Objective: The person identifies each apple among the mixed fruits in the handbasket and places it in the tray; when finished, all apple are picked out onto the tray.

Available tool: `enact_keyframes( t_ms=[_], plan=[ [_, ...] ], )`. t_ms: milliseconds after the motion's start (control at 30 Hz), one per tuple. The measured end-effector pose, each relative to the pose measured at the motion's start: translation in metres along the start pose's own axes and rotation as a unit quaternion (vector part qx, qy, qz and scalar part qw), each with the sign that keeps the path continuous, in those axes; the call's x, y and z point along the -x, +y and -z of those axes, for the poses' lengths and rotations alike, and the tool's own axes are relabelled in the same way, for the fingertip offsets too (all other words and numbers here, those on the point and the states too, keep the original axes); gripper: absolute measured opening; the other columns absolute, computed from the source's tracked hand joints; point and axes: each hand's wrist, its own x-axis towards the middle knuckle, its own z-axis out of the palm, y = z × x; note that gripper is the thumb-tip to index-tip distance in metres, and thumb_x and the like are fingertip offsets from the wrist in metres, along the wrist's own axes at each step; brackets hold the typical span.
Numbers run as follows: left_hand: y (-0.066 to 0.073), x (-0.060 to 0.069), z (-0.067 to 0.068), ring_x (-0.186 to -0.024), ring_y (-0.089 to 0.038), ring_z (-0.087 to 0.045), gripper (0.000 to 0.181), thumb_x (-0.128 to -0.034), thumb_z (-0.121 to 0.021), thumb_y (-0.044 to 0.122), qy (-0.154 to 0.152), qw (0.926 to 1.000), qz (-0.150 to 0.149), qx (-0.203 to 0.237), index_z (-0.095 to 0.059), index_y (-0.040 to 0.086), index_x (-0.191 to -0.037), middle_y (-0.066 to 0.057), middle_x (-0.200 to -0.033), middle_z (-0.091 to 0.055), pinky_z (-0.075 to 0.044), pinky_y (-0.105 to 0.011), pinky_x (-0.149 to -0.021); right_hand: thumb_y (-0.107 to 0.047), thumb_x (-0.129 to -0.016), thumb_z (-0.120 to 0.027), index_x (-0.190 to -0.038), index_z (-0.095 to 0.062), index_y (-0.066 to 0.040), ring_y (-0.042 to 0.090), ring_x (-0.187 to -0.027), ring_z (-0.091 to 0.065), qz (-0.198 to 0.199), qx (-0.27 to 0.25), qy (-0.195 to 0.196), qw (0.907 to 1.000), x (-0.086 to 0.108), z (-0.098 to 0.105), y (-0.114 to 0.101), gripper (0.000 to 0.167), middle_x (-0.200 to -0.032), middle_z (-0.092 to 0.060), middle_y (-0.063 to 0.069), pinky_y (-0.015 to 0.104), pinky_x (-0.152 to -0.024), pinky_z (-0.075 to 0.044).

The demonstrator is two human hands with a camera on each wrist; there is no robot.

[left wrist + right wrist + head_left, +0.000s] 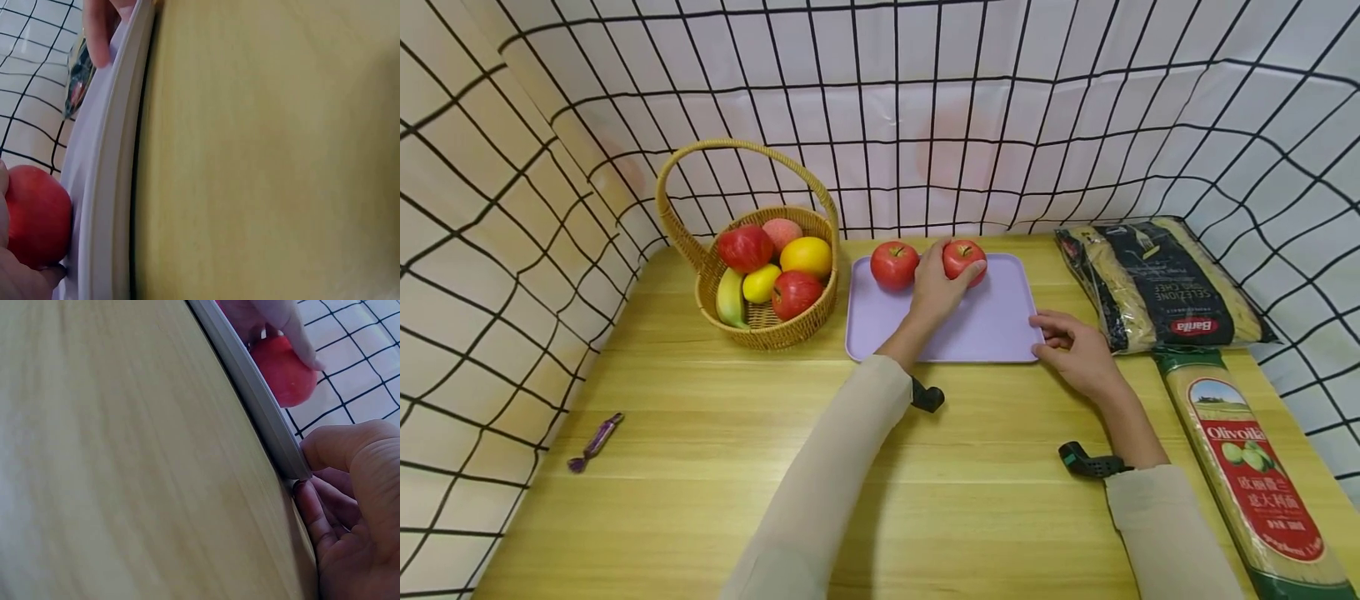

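Observation:
A lilac tray (1000, 333) lies on the wooden table, with two red apples toward its back edge. My left hand (936, 287) grips the right-hand apple (966, 260), thumb on its near right side and fingers round its left. Just left of that hand sits the other apple (893, 267), apart from the gripped one. At the tray's right edge, my right hand (1078, 354) pinches the rim. The right wrist view shows this thumb on top of the rim (262, 406) and a finger beneath its corner. In the left wrist view, the gripped apple (39, 215) touches the tray or sits very close.
Left of the tray stands a wicker basket (775, 335) of fruit with a tall handle. A wrapped candy (597, 442) lies at the front left. On the right are a dark pasta bag (1172, 283) and a long spaghetti pack (1255, 467). Gridded cloth walls (895, 117) surround the table.

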Motion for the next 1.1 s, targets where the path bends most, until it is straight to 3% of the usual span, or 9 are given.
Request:
enact_keyframes(
  t_ms=[200, 467, 767, 967, 1100],
  plan=[
    [-0.003, 0.0, 0.003, -0.141, -0.026, -0.048, 0.077, -0.0938, -0.072, 0.048, -0.015, 0.9998, -0.004, -0.01, -0.042, 0.017, -0.157, -0.006, -0.155, -0.05, -0.048, -0.041, -0.113, -0.009, -0.097, -0.069, -0.142, -0.061, -0.004, 0.003, -0.1, -0.055, -0.001, -0.001, -0.002, 1.0, 0.001, 0.001, 0.0, 0.046, -0.156, -0.049, 0.017, 0.002, -0.078, -0.044],
    [0.0, 0.005, 0.01, -0.143, -0.027, -0.046, 0.08, -0.0931, -0.072, 0.051, -0.028, 0.9989, -0.026, -0.026, -0.039, 0.019, -0.158, -0.005, -0.158, -0.046, -0.046, -0.043, -0.114, -0.011, -0.097, -0.069, -0.142, -0.061, -0.005, 0.001, -0.098, -0.055, -0.009, 0.002, -0.002, 1.0, 0.001, 0.001, -0.001, 0.046, -0.156, -0.049, 0.017, 0.002, -0.078, -0.044],
    [0.017, 0.015, 0.04, -0.139, -0.021, -0.05, 0.068, -0.0929, -0.073, 0.051, -0.041, 0.9938, -0.099, -0.028, -0.049, 0.025, -0.152, 0.002, -0.151, -0.056, -0.044, -0.041, -0.116, -0.01, -0.097, -0.069, -0.142, -0.061, -0.005, 0.016, -0.105, -0.057, -0.008, -0.003, 0.001, 1.0, 0.001, 0.0, -0.002, 0.046, -0.156, -0.049, 0.017, 0.002, -0.078, -0.043],
    [0.018, 0.027, 0.064, -0.133, -0.02, -0.057, 0.068, -0.0905, -0.077, 0.047, -0.059, 0.9855, -0.159, 0.006, -0.055, 0.018, -0.147, -0.003, -0.146, -0.06, -0.047, -0.039, -0.113, -0.01, -0.097, -0.069, -0.142, -0.061, -0.004, 0.005, -0.1, -0.055, -0.009, -0.001, -0.001, 1.0, 0.001, -0.001, -0.001, 0.046, -0.156, -0.049, 0.018, 0.002, -0.078, -0.044],
    [0.012, 0.037, 0.082, -0.122, -0.022, -0.064, 0.068, -0.0869, -0.081, 0.047, -0.052, 0.9834, -0.173, 0.019, -0.059, 0.016, -0.143, -0.007, -0.138, -0.066, -0.054, -0.038, -0.104, -0.01, -0.097, -0.069, -0.142, -0.061, -0.004, 0.002, -0.099, -0.055, -0.011, 0.004, -0.001, 0.9999, 0.0, -0.001, -0.001, 0.046, -0.156, -0.049, 0.017, 0.002, -0.078, -0.043]
  ],
)
